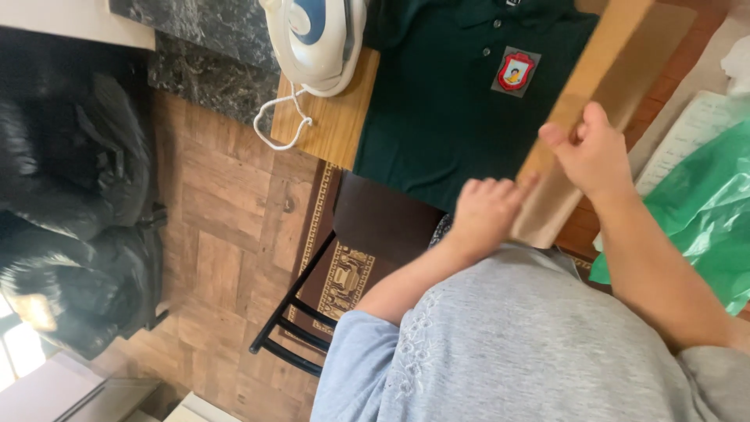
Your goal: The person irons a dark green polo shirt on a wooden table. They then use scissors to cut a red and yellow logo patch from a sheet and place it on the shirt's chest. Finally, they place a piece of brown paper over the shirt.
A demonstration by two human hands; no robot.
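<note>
A dark green polo shirt (445, 94) with a red crest badge (515, 71) lies spread on a wooden table (336, 125). Over its right side I hold a long brown cardboard sheet (601, 70). My left hand (486, 211) curls around the sheet's near lower edge. My right hand (587, 148) grips the sheet's right edge a little farther up, thumb and fingers pinched on it. A white and blue iron (319, 39) stands on the table left of the shirt, its white cord (281, 125) looped over the table edge.
A dark chair (375, 219) with black metal legs stands close below the table on a patterned rug. Black bags (70, 203) are piled on the parquet floor at the left. A green plastic bag (703, 211) and a written paper sheet (687, 133) lie at the right.
</note>
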